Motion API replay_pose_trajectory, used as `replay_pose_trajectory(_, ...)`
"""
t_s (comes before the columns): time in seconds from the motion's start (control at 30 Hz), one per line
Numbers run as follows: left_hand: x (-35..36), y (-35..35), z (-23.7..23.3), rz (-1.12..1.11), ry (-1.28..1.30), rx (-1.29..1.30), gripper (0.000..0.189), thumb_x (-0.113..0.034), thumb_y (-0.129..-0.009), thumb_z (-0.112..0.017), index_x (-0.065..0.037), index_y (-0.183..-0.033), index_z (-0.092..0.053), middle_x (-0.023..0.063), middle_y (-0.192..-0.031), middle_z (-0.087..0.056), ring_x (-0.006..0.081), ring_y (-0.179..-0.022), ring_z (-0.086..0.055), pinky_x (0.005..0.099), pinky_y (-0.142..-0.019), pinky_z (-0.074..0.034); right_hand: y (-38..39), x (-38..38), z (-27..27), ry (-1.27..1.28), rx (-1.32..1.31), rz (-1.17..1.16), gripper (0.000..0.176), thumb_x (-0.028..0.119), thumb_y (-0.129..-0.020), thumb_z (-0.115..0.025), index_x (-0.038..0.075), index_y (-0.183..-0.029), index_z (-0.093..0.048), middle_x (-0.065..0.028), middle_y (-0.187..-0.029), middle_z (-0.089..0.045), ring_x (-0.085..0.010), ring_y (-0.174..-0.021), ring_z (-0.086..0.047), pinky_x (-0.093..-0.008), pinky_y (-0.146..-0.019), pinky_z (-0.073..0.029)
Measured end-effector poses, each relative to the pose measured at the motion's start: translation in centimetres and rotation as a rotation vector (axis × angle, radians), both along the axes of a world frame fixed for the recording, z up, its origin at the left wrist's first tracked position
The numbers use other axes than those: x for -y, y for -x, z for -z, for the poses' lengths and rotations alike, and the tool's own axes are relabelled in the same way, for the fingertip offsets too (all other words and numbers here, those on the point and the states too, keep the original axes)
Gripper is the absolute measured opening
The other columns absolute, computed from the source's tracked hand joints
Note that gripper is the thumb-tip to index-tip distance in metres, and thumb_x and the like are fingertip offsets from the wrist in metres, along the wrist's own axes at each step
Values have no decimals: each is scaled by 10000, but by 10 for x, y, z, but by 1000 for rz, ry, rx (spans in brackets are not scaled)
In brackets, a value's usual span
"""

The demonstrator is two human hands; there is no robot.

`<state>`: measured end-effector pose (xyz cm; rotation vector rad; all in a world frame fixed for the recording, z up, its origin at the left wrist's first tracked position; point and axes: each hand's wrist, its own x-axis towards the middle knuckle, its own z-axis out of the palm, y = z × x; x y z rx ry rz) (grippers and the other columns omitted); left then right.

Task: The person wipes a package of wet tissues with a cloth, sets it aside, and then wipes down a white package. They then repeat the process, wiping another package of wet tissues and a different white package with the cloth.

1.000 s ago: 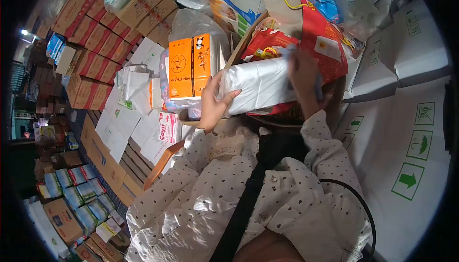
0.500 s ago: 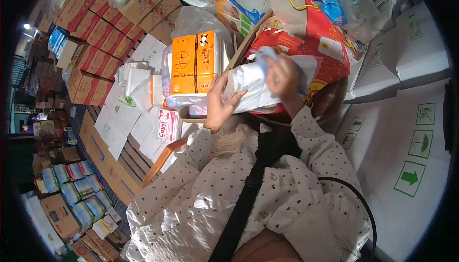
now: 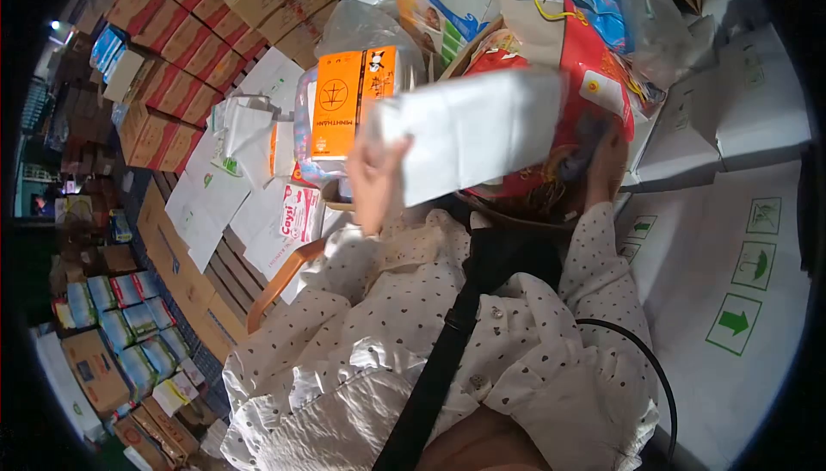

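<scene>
Several big white cartons point(image 3: 675, 247) at the right, set close together, likely to save room. Brown cartons point(image 3: 185, 49) at the upper left, stacked in rows, perhaps for steadiness. Between them, an open cardboard box point(image 3: 471, 47), with a red bag point(image 3: 594, 92) inside, seemingly propped by the wall. Over the box, a white packet point(image 3: 486, 131), raised and slightly tilted, its left end clenched in the grip of the left hand point(image 3: 376, 180), thumb across the front, probably to keep it from slipping. Low at the box's right side, the right hand point(image 3: 605, 163), beside a grey cloth point(image 3: 572, 163); too blurred to tell whether grasping or released. Smaller, an orange pack point(image 3: 337, 105), lying left of the box.
</scene>
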<state>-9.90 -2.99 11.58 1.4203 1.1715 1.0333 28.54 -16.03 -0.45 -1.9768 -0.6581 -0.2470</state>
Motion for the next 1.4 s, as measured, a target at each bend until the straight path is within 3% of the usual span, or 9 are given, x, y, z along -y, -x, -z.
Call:
replay_pose_trajectory(0.1, -25, 48, 0, -491, 60, -136, 676, -309, -850, -778, 115, -1292, -493, 120, -1009, -627, 180, -909, -600, 301, -841, -487, -20, 16, 38, -220, -157, -5, 402, 292, -1031, -447, -41, -1139, -644, -187, -1054, -680, -267, -914, -644, -367, -832, -486)
replay_pose_trajectory(0.3, -66, 135, -42, -666, -482, 147, 342, -170, -891, -742, 27, -1145, -623, 93, -1063, -669, 125, -918, -613, 281, -828, -493, 7, 14, 43, -25, -289, -80, 357, 228, -1020, -451, -27, -1151, -663, -152, -1091, -701, -244, -988, -656, -351, -874, -493)
replay_pose_trajectory(0.5, -112, 163, -27, -731, -824, -202, 497, -16, -862, -713, 55, -1312, -514, 173, -1224, -606, 247, -1103, -586, 353, -984, -439, 48, -2, 21, -133, -413, -109, 374, 242, -1018, -459, -41, -1138, -672, -148, -1036, -711, -213, -964, -654, -331, -871, -488)
replay_pose_trajectory(0.63, -156, 173, 30, -316, -831, -542, 604, -39, -821, -729, -22, -1376, -492, 203, -1390, -504, 371, -1318, -440, 429, -1111, -324, 28, 4, 58, -271, -515, -211, 378, 247, -1011, -482, -54, -1133, -674, -145, -1008, -713, -195, -932, -647, -331, -852, -484)
replay_pose_trajectory(0.9, -130, 101, 54, -28, -255, -594, 340, -246, -995, -566, 60, -934, -701, 150, -897, -722, 231, -870, -678, 342, -847, -484, 21, 32, 58, -97, -569, 54, 424, 308, -1010, -516, -83, -1075, -667, -70, -938, -695, -149, -860, -614, -326, -793, -479)
replay_pose_trajectory(1.03, -126, 67, 80, 333, -283, -585, 333, -241, -1017, -503, -2, -1222, -610, 185, -916, -718, 297, -863, -691, 397, -749, -503, 24, 29, 10, -324, -570, 34, 422, 314, -1014, -516, -69, -1105, -668, -69, -926, -699, -148, -860, -613, -316, -787, -484)
replay_pose_trajectory(1.17, -103, 108, 192, 147, -282, -1025, 472, -331, -952, -566, -60, -1337, -537, 190, -848, -698, 354, -735, -669, 458, -630, -505, 3, 28, -14, -327, -639, 28, 399, 296, -1019, -518, -61, -1120, -667, -60, -938, -708, -151, -844, -626, -297, -780, -492)
replay_pose_trajectory(1.27, -48, 155, 213, 896, -868, -1160, 318, -279, -853, -651, -64, -1085, -618, 180, -807, -656, 398, -807, -647, 490, -711, -516, -23, 13, -39, -228, -440, 56, 392, 285, -1022, -520, -69, -1104, -666, -69, -917, -715, -143, -827, -628, -294, -766, -496)
replay_pose_trajectory(1.4, -13, 144, 228, 760, 245, -1109, 320, -276, -853, -651, -66, -1091, -618, 179, -821, -656, 396, -815, -647, 487, -716, -517, -93, -7, -74, -54, -327, 128, 379, 299, -988, -569, -48, -1093, -676, -161, -939, -732, -208, -854, -683, -322, -789, -506)
